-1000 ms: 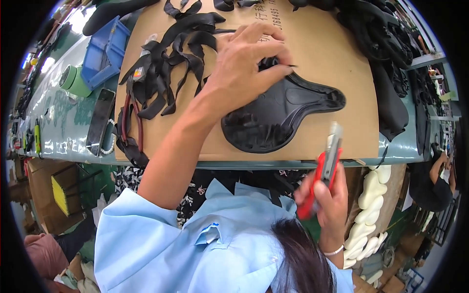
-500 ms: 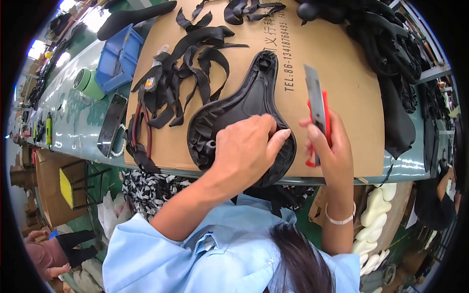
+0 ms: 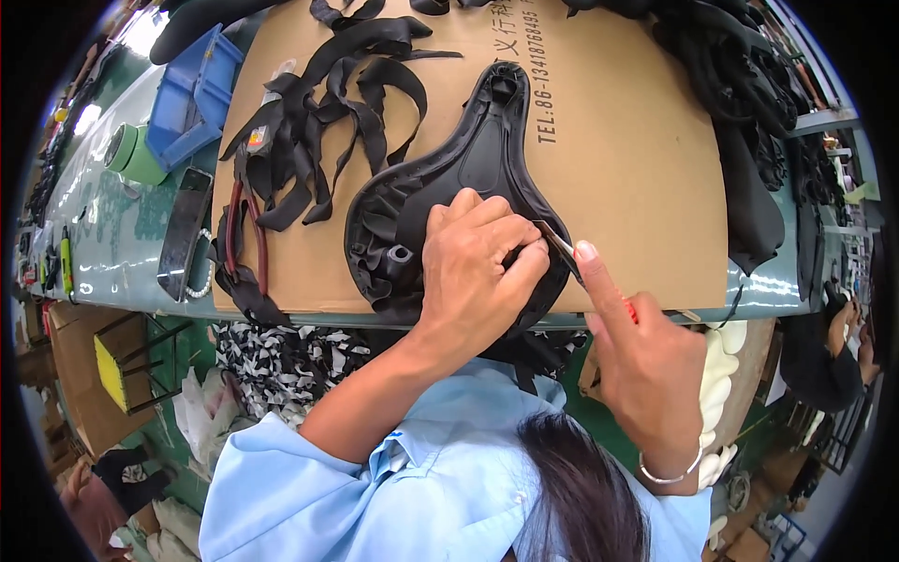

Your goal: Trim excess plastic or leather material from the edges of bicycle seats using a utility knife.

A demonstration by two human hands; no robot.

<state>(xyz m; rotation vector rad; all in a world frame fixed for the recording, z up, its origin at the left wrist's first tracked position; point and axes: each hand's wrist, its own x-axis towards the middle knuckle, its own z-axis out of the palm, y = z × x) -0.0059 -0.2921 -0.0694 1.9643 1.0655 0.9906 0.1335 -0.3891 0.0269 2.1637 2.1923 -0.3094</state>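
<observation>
My left hand (image 3: pixel 478 267) presses the saddle (image 3: pixel 459 201) flat on the cardboard (image 3: pixel 637 169), nose pointing away, while my right hand (image 3: pixel 646 365) grips the knife (image 3: pixel 562 251), blade touching its right rear edge.

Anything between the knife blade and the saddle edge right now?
Nothing visible. The right hand holds the red-handled utility knife with its blade at the rim of the black bicycle saddle. The left hand presses on the saddle right beside the blade, fingers close to it.
</observation>
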